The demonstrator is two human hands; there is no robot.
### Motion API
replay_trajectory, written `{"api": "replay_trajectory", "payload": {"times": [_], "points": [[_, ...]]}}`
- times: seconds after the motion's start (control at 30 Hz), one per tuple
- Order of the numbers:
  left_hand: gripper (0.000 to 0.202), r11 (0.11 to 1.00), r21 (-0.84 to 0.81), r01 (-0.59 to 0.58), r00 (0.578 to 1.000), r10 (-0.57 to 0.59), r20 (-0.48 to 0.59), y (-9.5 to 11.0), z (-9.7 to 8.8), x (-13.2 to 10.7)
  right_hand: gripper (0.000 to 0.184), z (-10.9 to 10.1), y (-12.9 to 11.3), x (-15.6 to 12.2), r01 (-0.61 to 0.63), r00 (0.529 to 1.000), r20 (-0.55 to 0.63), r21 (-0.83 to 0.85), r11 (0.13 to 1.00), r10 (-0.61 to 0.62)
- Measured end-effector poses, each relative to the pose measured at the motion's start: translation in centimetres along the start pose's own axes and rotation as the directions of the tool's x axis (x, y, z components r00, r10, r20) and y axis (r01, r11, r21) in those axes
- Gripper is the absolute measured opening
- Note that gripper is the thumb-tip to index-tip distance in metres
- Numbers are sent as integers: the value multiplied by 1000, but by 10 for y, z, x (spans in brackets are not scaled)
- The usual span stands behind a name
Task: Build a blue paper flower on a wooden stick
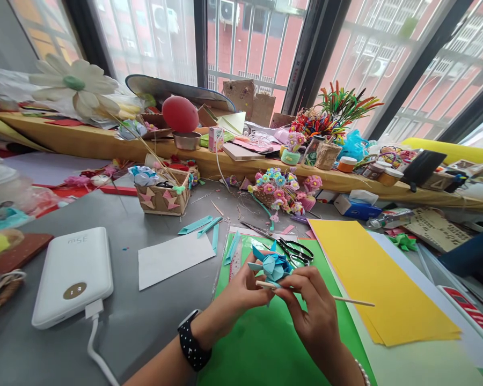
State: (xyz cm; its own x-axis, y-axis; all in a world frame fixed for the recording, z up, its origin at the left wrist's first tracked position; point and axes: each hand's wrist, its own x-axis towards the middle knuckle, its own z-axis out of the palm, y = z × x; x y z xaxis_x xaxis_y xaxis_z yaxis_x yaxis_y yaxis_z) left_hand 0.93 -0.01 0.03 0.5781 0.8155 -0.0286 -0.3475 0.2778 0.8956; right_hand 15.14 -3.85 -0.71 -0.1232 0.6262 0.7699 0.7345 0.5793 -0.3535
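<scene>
A blue folded-paper flower point(274, 266) with pointed strips sticking out is held between my two hands over a green sheet point(241, 343). My left hand point(241, 284) pinches it from the left, its fingers partly hidden behind the paper. A thin wooden stick point(356, 302) passes under the flower, and the fingers of my right hand point(312, 300) close on stick and paper at the flower's lower right. Black-handled scissors point(295, 251) lie just behind the flower. Beside them are a ruler point(235, 261) and a folded blue strip point(232, 247).
Yellow paper point(382, 279) lies to the right. Leftward are a white card point(175, 260), more blue strips point(195, 225) and a white power bank point(74, 273) with a cable. Behind stand a decorated box point(163, 198), crocheted flowers point(279, 190) and a cluttered ledge point(233, 161).
</scene>
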Motion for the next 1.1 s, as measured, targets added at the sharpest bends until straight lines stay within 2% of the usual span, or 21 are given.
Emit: {"api": "replay_trajectory", "payload": {"times": [0.2,0.3,0.4,0.57,0.97,1.1], "points": [[48,999,-34,-21,1000,22,4,-2,0,1,12,-3,-3,2,-16,1000,-3,31,999,16],[46,997,-68,-38,999,41,31,-4,-1,4,13,-7,-5,6,1,999,-44,22,1000,0],[47,995,-86,-50,999,51,2,-6,-2,5,16,-11,-5,8,39,996,-84,-8,999,-40],[49,995,-99,-31,1000,31,-1,-2,1,2,2,-13,-4,9,38,997,-72,13,999,-37],[43,991,-118,-64,997,68,25,-2,5,-1,7,-8,-7,5,30,994,-101,-18,999,-32],[48,987,-139,-80,994,89,56,0,6,-2,6,-8,-6,4,42,996,-84,-9,999,-42]]}}
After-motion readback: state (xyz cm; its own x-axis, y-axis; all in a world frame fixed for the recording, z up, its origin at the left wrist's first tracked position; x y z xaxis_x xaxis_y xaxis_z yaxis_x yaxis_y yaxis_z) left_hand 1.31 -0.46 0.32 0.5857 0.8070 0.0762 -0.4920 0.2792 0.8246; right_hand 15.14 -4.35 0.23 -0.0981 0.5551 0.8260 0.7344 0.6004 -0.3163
